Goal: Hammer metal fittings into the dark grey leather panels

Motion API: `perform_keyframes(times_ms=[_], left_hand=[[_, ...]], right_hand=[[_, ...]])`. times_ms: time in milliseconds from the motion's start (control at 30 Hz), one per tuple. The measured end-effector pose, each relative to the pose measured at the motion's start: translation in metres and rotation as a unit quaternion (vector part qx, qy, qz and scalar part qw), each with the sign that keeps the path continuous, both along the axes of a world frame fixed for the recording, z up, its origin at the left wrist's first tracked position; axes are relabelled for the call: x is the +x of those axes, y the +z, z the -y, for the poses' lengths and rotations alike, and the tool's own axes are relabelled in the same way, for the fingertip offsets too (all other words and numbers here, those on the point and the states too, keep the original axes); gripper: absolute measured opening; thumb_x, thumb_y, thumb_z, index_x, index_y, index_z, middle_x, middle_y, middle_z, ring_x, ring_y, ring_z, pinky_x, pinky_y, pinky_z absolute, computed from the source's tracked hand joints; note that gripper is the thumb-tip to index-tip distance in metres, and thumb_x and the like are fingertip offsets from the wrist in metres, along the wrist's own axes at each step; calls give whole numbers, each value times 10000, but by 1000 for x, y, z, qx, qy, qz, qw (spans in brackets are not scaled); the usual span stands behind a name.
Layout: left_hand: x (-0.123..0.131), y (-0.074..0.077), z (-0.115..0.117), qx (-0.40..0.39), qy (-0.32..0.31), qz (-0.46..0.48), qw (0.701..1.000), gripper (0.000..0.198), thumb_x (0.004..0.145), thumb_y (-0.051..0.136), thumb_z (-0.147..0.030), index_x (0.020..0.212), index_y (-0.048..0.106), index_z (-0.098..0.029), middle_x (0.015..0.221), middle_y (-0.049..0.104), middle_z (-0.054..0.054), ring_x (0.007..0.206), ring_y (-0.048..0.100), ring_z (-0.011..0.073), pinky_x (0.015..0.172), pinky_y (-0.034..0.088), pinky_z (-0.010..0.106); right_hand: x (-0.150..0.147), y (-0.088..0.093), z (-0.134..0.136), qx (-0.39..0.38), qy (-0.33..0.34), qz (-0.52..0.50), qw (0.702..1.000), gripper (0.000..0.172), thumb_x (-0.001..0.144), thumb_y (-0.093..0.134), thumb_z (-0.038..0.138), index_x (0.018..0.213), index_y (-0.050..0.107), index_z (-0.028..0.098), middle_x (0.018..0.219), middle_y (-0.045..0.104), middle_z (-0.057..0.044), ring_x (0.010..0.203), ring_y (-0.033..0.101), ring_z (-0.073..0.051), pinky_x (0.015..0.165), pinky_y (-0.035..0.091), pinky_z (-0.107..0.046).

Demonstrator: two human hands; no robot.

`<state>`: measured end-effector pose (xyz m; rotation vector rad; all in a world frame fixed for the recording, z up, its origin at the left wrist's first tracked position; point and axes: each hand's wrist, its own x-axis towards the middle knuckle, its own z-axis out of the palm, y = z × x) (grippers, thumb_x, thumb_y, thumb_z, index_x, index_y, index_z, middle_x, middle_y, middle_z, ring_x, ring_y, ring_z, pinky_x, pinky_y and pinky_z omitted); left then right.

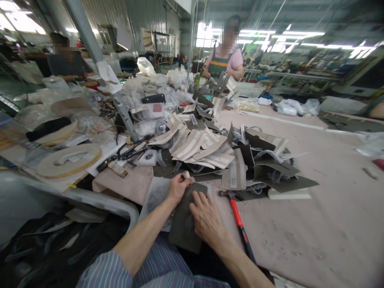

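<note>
A dark grey-green flat panel (186, 224) lies across a pale slab (153, 198) at the table's near edge, its lower end over my lap. My left hand (178, 188) is closed at the panel's top left corner, thumb and finger pinched together. A whitish wrap or small pale piece shows at a fingertip there; I cannot tell which. Along the right edge, my right hand (207, 216) holds the panel with bent fingers on its face; the thumb is hidden. To the right lies a claw hammer (237, 214) with a red and black handle.
Beyond my hands sits a heap of beige-striped and dark panels (207, 146). Tools (132, 152), tape rolls (70, 160) and plastic bags stand left, around a metal post (120, 104). A bin (132, 212) of dark pieces is lower left. Two people (223, 60) work further back.
</note>
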<state>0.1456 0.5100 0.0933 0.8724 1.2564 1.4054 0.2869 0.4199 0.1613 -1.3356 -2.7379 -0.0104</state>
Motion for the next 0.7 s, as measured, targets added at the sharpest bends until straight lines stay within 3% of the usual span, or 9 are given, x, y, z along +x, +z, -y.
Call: perform_keyframes(times_ms=[67,133,200,267,300,367,500,567,700], left_hand=[[-14,25,-5,26,37,32,998,330,645,812,-353,859,673,-145,743,718,17,687,683,169,671,559,269],[-30,57,-4,96,28,7,995,345,645,828,-326,904,687,-148,811,734,20,749,696,172,764,570,291],[-41,86,1,149,5,-39,988,330,661,827,-299,931,699,-158,853,742,21,795,697,175,821,567,303],[-41,99,7,163,-17,-62,985,296,679,819,-287,922,703,-164,855,741,19,803,692,177,818,569,303],[-38,97,10,157,-28,-61,985,284,686,815,-283,917,701,-163,847,739,20,794,689,176,800,571,300],[-26,79,15,128,-56,-45,989,273,696,803,-269,918,692,-153,833,735,25,770,686,173,765,571,292],[-2,17,19,70,-105,-17,992,238,715,770,-243,907,671,-144,825,731,34,773,690,169,777,560,289],[3,-7,22,53,-117,-11,992,231,730,761,-259,905,657,-147,833,733,38,797,698,176,801,557,299],[1,-22,25,38,-142,-3,989,247,763,746,-285,943,639,-153,874,743,49,849,715,195,831,557,315]], right_hand=[[0,10,-3,24,-42,36,998,190,753,592,105,926,658,150,1102,641,-190,1068,542,-342,959,397,-507],[3,19,-4,26,-96,50,994,76,841,565,155,861,639,162,872,660,-159,892,596,-310,851,435,-464],[4,22,-3,14,-157,42,987,126,918,538,255,887,625,169,766,658,-133,761,624,-280,739,443,-404],[2,18,-1,-16,-217,19,976,206,967,495,337,960,611,166,726,668,-117,678,647,-262,641,425,-351],[0,12,0,-36,-242,6,970,220,981,473,343,983,602,164,719,674,-112,652,656,-253,599,407,-327],[-6,-3,4,-74,-282,-28,956,194,987,461,308,988,588,161,755,693,-115,642,674,-239,552,378,-293],[-18,-31,12,-130,-351,-158,914,205,988,431,288,994,584,151,816,711,-148,691,696,-256,574,397,-292],[-22,-39,13,-154,-372,-220,889,254,996,392,308,1046,585,151,811,716,-140,725,703,-263,604,424,-305],[-23,-47,13,-183,-402,-300,845,336,994,374,388,1083,594,150,910,732,-131,846,704,-245,697,473,-300]])
